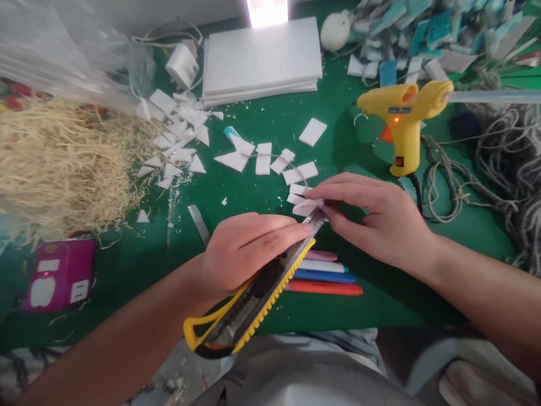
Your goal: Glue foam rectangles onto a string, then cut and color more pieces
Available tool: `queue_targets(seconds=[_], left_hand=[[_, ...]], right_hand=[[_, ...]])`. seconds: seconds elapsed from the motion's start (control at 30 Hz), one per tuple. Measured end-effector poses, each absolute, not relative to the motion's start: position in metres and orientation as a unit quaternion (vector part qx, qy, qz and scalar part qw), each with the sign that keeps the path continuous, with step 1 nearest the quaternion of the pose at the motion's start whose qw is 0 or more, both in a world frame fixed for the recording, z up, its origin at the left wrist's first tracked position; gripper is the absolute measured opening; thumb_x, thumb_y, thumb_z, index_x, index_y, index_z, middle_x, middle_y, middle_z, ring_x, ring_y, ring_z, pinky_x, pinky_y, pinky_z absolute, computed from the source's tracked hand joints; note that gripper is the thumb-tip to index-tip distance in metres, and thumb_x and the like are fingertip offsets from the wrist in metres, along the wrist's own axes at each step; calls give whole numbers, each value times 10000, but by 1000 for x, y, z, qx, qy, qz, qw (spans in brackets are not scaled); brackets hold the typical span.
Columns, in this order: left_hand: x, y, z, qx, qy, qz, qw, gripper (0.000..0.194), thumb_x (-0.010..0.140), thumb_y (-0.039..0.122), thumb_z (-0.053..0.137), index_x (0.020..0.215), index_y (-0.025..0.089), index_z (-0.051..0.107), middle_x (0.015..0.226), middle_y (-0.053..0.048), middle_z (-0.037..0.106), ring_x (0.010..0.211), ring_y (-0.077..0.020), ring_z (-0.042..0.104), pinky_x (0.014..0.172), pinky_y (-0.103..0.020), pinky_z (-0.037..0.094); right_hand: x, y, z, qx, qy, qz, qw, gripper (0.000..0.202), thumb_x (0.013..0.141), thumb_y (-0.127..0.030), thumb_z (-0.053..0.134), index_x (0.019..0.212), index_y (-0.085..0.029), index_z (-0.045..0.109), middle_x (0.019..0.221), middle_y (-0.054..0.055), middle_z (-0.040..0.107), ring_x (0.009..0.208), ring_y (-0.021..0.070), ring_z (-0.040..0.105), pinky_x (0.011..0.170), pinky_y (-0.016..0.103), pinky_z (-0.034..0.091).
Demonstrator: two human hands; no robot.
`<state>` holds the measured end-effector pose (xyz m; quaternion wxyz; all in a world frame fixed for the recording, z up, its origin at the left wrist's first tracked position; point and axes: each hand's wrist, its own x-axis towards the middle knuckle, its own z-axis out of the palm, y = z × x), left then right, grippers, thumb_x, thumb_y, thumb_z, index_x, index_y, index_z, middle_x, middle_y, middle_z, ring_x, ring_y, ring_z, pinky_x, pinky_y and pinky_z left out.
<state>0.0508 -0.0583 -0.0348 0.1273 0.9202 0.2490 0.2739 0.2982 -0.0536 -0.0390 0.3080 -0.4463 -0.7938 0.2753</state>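
Observation:
My left hand (253,248) is closed round a yellow and black utility knife (262,299), its blade end pointing up and to the right. The blade tip meets a small white foam board piece (305,207), which my right hand (376,217) pinches between thumb and fingers. From there a thin grey cord (291,163) curves away to the left over several cut white pieces (264,158). The leftmost one is fish-shaped with a blue bit beside it. Below my hands lie several felt-tip pens (325,288), partly covered by the knife.
A yellow glue gun (406,118) stands at the right, near grey yarn (507,163). White boards (262,59) are stacked at the back. White scraps (181,129), straw (63,163) and a purple box (61,276) are on the left. A loose blade strip (198,223) lies by my left hand.

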Motion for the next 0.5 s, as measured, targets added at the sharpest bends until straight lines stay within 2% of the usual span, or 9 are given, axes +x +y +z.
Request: queue_targets(seconds=[0.17, 0.37, 0.5], left_hand=[[49, -58, -29, 924, 252, 257, 130, 265, 1050, 157, 522, 1238, 226, 696, 1176, -59, 798, 947, -160, 794, 892, -259, 662], [52, -57, -36, 919, 247, 282, 119, 259, 1063, 156, 494, 1204, 193, 709, 1131, -70, 808, 911, -150, 789, 879, -241, 657], [53, -57, -37, 913, 243, 305, 119, 272, 1062, 160, 490, 1206, 223, 713, 1136, -56, 807, 906, -156, 790, 871, -259, 665]], right_hand=[[299, -54, -39, -445, -796, 274, 304, 342, 927, -121, 568, 1136, -279, 789, 1109, 40, 807, 970, 197, 768, 899, 366, 647], [299, -53, -39, -435, -802, 272, 304, 354, 922, -97, 558, 1136, -257, 789, 1100, 42, 809, 970, 186, 767, 892, 337, 644], [298, -53, -39, -436, -802, 276, 302, 362, 916, -94, 552, 1128, -267, 789, 1107, 38, 806, 968, 187, 767, 887, 340, 641]])
